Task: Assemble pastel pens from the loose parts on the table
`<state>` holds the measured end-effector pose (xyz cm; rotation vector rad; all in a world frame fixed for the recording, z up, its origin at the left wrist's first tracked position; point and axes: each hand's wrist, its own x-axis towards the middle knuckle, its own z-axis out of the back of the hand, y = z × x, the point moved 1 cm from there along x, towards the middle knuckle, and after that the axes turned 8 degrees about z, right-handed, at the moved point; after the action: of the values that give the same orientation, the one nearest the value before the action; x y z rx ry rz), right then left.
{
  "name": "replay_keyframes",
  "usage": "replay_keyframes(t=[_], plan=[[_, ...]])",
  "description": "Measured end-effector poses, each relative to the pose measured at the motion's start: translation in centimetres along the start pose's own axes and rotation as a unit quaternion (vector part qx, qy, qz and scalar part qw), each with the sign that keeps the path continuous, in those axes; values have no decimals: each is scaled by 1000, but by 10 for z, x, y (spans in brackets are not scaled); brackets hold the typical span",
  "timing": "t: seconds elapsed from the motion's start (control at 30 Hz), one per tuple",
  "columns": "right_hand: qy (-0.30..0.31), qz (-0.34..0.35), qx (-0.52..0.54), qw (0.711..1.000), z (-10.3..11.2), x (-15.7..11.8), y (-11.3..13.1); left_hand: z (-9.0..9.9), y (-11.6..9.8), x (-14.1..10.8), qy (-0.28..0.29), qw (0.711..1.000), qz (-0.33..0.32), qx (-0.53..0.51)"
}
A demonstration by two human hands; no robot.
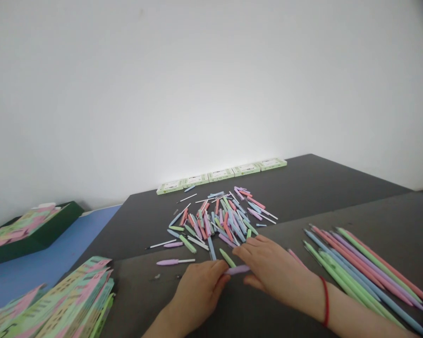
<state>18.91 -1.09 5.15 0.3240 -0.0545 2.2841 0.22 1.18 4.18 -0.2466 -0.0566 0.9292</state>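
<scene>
My left hand [200,286] is closed on the left end of a purple pen [238,270] held level just above the dark table. My right hand [273,263], with a red cord at the wrist, grips the same pen's right end between thumb and fingers. Only the middle of the pen shows; its ends are hidden by my fingers. Right beyond my hands spreads a heap of loose pen parts [229,220] in purple, green, blue and red, with thin white refills among them. A green pen cap [227,259] lies just past the pen.
Long assembled-looking pens [366,267] lie side by side at the right. Several flat green-white boxes [221,175] line the far edge by the wall. At the left are stacked printed packets [63,300] and a dark green tray [52,234] on a blue surface [88,230].
</scene>
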Motion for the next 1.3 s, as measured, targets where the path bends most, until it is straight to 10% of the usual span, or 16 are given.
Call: replay_keyframes(t=[0.87,1.3], plan=[[49,2,149,988,-11,-3,-11,-13,1,1,22,996,32,75],[135,-71,341,928,-25,-5,-13,-7,-2,-1,60,988,-20,139]])
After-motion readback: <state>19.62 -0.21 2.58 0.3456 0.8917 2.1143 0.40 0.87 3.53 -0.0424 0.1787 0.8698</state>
